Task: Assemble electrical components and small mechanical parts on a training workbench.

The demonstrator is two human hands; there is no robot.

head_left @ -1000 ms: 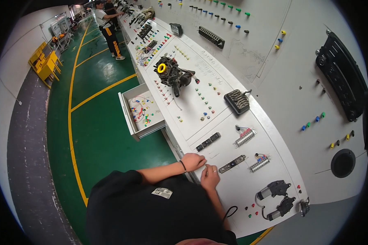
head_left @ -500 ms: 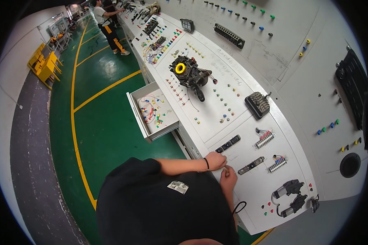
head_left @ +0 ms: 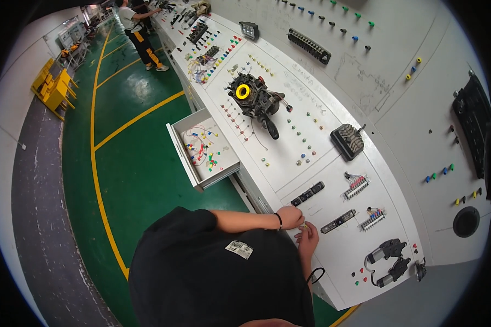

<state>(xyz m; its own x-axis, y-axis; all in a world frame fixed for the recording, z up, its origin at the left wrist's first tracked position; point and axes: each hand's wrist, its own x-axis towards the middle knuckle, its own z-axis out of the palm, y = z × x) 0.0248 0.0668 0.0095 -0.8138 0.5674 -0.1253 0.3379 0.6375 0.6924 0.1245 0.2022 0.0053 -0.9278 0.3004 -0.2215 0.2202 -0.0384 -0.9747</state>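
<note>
My left hand (head_left: 292, 217), a black band at its wrist, is closed above the near edge of the white sloping panel (head_left: 286, 163). My right hand (head_left: 308, 238) meets it, thumb and finger pinched and the other fingers curled loosely. Between the fingertips shows a tiny pale yellowish bit, too small to name. Just beyond the hands, a black switch strip (head_left: 307, 193) and a second dark strip (head_left: 338, 222) are set in the panel. Two terminal blocks with wires lie farther right, the upper block (head_left: 356, 186) and the lower block (head_left: 372, 219).
An open drawer (head_left: 172, 143) with loose wires and coloured plugs juts out left. A steering-column switch assembly (head_left: 256, 101) rises from the panel. A black pedal (head_left: 347, 141) and small motors (head_left: 387, 261) are mounted to the right. Another person (head_left: 139, 38) stands at the far end.
The view has shifted slightly. My right hand has loosened a little, its fingers spreading near the left hand, and the small pale bit between the fingertips shows more plainly.
</note>
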